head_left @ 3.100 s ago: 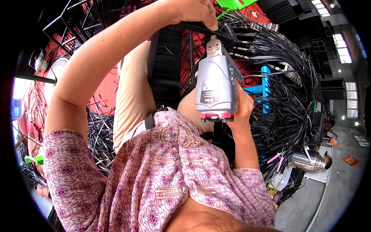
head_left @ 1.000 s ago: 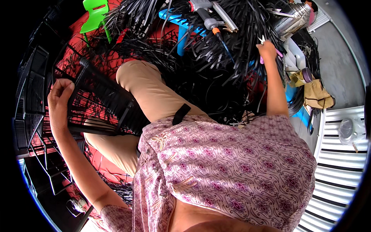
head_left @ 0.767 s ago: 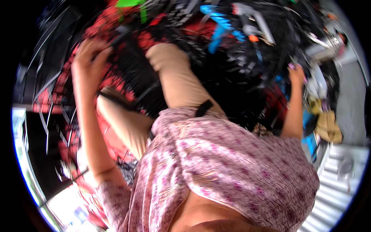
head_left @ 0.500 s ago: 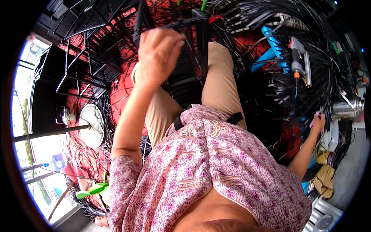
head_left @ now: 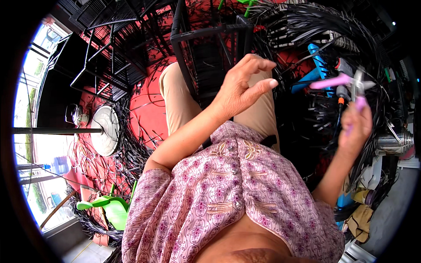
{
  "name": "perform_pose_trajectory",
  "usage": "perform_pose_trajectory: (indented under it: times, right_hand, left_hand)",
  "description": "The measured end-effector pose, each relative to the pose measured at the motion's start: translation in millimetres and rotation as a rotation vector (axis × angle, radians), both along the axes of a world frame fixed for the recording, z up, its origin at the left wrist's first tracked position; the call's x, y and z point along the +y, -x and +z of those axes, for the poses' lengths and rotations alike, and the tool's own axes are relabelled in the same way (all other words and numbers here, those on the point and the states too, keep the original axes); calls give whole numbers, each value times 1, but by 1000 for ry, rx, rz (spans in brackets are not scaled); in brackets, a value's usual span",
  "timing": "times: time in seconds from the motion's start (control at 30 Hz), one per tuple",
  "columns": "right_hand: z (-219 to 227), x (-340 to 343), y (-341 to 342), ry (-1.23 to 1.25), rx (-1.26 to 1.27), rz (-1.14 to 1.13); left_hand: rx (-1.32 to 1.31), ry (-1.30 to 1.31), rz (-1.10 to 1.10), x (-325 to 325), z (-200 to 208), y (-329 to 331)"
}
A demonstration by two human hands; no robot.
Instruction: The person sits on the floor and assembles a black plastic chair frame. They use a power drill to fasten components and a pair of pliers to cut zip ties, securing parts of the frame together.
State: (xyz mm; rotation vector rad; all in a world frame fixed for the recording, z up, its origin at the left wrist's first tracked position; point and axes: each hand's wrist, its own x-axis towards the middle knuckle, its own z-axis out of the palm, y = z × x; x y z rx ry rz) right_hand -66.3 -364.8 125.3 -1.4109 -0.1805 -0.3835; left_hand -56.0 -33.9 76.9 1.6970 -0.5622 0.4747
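My left hand (head_left: 246, 83) is raised over my lap with thumb and fingers apart, nothing in it. Just beyond, between my knees, stands a black frame (head_left: 206, 34) wound with dark strips, apart from the hand. Off to the right, my right hand (head_left: 356, 127) is closed round one handle of a pink-handled, scissors-like tool (head_left: 332, 82). Its other pink handle points left, and its short metal blades are spread. Motion blurs this tool, so its exact kind is unclear.
A glue gun (head_left: 343, 74) and a blue plastic piece (head_left: 316, 65) lie on black strips (head_left: 324, 22) at the right. Black rack-like frames (head_left: 109, 57) stand at far left, near a round white base with a pole (head_left: 105, 131). A green plastic item (head_left: 115, 210) lies lower left.
My left hand has come off the black frame's near side and moved right and nearer, its fingers spreading. My right hand has risen inward with the pink-handled tool, which is now spread wide.
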Motion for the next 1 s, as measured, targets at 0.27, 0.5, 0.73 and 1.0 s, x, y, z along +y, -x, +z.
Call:
perform_pose_trajectory:
  times: [0.27,0.5,0.73,1.0]
  right_hand:
    - [-58,182,0,151,-56,632]
    - [-71,196,-23,283,-149,637]
    - [-10,176,-113,1138,-808,8]
    - [7,183,-142,1351,-967,41]
  left_hand:
    - [427,698,-88,-1,-21,9]
    - [533,826,-89,6,-39,12]
    - [602,669,40,7,-40,17]
    - [639,629,20,7,-46,20]
